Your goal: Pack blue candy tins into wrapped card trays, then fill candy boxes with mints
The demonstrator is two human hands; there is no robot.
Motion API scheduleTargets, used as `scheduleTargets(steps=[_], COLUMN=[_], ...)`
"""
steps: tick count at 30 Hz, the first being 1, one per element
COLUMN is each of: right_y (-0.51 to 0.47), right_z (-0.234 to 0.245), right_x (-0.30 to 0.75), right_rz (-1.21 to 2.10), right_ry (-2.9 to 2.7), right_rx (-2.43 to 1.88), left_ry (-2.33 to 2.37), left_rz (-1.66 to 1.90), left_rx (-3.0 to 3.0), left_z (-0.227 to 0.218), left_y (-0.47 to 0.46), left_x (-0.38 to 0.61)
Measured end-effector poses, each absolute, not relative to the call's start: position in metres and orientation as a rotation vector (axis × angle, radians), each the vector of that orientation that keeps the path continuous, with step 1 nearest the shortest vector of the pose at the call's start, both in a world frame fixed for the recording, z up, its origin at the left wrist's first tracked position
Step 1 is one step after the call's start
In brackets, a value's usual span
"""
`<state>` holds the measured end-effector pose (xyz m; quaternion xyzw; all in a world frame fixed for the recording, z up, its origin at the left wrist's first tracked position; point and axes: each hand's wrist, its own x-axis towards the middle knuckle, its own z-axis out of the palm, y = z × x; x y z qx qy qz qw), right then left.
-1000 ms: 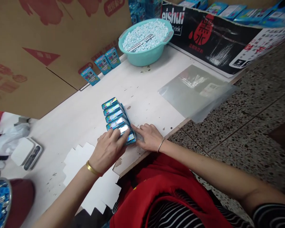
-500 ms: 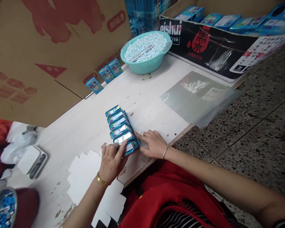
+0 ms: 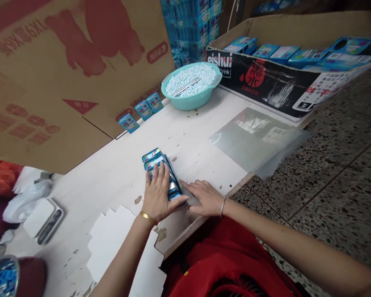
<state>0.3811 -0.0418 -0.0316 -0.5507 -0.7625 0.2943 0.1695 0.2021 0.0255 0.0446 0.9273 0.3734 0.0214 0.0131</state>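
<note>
A row of several small shiny blue tins (image 3: 152, 156) lies on the white table (image 3: 117, 173) near its front edge. My left hand (image 3: 158, 194) lies flat on top of the row, fingers stretched out and pressing on the tins. My right hand (image 3: 204, 197) rests flat on the table against the right side of the row, fingers pointing at the tins. Most of the row is hidden under my left hand.
A teal basin (image 3: 189, 86) of pale blue pellets stands at the back. Three blue packets (image 3: 144, 109) lean on a cardboard wall (image 3: 64, 82). A clear plastic sheet (image 3: 256, 138) overhangs the right edge. White card blanks (image 3: 117, 243) and a small scale (image 3: 43, 219) lie left.
My left hand has moved from the near end of the row up onto its top and flattened out. The camera view has tilted upward. My right hand has stayed beside the row.
</note>
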Motion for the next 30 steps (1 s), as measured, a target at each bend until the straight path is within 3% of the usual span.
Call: scheduleTargets(steps=[5, 8, 14, 17, 20, 30], right_y=[-0.042, -0.032, 0.004, 0.014, 0.017, 0.031], right_z=[-0.031, -0.027, -0.034, -0.054, -0.072, -0.082], right_x=[0.383, 0.405, 0.515, 0.551, 0.560, 0.563], right_rz=[0.896, 0.725, 0.201, 0.280, 0.327, 0.231], right_ry=[-2.139, -1.994, -1.661, -1.605, -1.606, -1.512], right_rx=[-1.426, -1.420, -2.032, -2.284, -2.290, -2.231], left_ry=[1.219, 1.345, 1.296, 1.061, 0.817, 0.722], left_rz=[-0.007, 0.060, 0.321, 0.557, 0.562, 0.347], left_rx=[2.863, 2.828, 2.709, 2.650, 2.650, 2.381], left_z=[0.034, 0.033, 0.049, 0.069, 0.074, 0.031], left_y=[0.049, 0.075, 0.078, 0.036, -0.002, -0.009], left_x=[0.203, 0.197, 0.200, 0.220, 0.246, 0.288])
